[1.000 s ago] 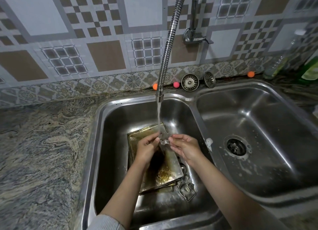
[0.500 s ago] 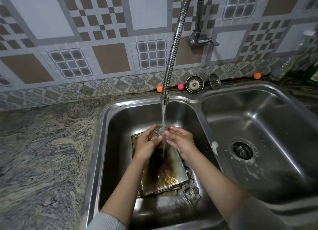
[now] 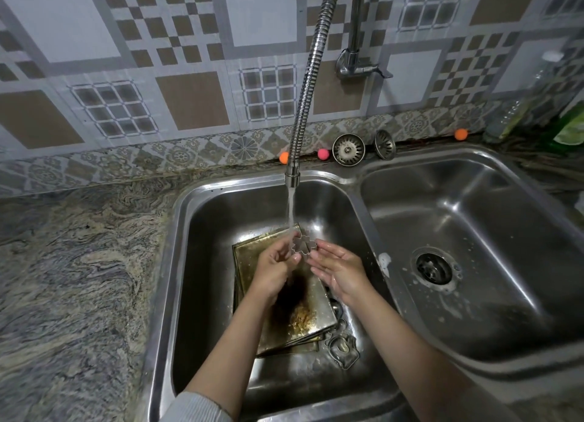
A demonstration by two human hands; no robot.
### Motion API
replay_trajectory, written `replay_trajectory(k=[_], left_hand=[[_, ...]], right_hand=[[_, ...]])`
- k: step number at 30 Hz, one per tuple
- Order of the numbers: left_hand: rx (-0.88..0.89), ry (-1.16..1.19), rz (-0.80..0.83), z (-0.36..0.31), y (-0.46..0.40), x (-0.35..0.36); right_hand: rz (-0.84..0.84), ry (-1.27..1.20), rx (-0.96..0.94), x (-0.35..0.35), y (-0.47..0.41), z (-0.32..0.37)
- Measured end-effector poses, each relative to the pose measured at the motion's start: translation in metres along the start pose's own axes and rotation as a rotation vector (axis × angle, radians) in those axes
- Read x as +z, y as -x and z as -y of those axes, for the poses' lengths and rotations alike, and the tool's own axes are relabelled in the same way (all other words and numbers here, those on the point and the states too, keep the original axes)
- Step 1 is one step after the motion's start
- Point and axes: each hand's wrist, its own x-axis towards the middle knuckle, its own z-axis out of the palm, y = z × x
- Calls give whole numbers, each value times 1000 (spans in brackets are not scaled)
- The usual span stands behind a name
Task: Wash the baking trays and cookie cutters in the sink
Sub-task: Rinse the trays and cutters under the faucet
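A small metal cookie cutter is under the running water from the flexible tap, above the left basin. My left hand pinches its left edge. My right hand touches its right edge with the fingertips, fingers fairly straight. Below the hands, stained baking trays lie stacked on the basin floor. Another cookie cutter rests on the floor by the trays' right corner.
The right basin has an open drain and foam specks. Two drain strainers and small orange and pink balls sit on the back ledge. A green bottle stands at far right. Granite counter lies to the left.
The hands have turned and shifted the cutter under the stream, raising it slightly. The view has drifted a little; the trays have not moved.
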Motion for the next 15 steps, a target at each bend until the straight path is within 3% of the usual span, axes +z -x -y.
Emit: replay_trajectory(k=[15], left_hand=[[-73, 118, -82, 0, -6, -26]], right_hand=[[-30, 160, -80, 43, -12, 4]])
